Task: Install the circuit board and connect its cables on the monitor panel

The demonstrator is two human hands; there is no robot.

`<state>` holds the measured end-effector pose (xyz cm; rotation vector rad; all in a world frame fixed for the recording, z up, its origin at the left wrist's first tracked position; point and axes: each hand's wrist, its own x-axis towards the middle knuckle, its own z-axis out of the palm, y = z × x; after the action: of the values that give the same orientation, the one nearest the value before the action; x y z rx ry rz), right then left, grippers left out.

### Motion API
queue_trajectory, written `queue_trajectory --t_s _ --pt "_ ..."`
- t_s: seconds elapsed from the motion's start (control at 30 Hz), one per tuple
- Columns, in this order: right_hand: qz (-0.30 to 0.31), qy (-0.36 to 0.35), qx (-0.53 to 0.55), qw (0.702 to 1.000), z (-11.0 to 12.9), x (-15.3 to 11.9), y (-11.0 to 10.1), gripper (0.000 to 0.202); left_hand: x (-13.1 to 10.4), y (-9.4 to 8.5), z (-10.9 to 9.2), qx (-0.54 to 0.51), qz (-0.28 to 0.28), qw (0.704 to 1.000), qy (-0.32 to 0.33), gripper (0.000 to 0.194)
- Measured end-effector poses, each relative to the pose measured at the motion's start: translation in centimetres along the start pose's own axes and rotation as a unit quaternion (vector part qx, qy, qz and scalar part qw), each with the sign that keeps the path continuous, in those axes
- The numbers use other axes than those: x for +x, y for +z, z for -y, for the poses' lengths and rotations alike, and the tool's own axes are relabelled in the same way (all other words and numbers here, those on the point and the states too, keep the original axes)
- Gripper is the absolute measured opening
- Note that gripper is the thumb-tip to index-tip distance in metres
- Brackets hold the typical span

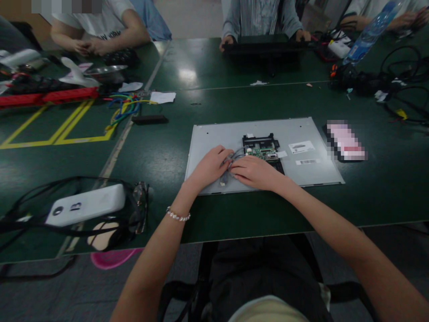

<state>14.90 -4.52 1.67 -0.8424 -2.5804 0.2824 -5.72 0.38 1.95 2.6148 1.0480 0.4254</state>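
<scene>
A flat metal display panel (311,165) lies back side up on the table in front of me. Near its middle sit a green circuit board (261,153) and a black bracket (263,138). My left hand (212,165) pinches a bundle of grey cables (237,153) left of the board. Close beside it, my right hand (254,172) closes its fingertips on the same cables, its palm over the bracket's lower part. A loose cable end (223,181) hangs out below the fingers onto the panel. The exact grip of the fingertips is partly hidden.
A phone (346,141) lies right of the panel. On the left are a white device marked 13 (87,205), black straps, glasses (139,208) and colored wires (125,109). Across the green table (214,103), a person holds a black monitor (268,49); other people sit beside.
</scene>
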Motion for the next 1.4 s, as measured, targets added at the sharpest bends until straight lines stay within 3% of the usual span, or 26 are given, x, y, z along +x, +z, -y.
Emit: queue_trajectory --t_s 1.4 --pt "-0.001 0.000 -0.010 1.000 0.02 -0.02 0.13 0.027 -0.01 0.01 0.01 0.006 0.002 1.000 -0.001 0.032"
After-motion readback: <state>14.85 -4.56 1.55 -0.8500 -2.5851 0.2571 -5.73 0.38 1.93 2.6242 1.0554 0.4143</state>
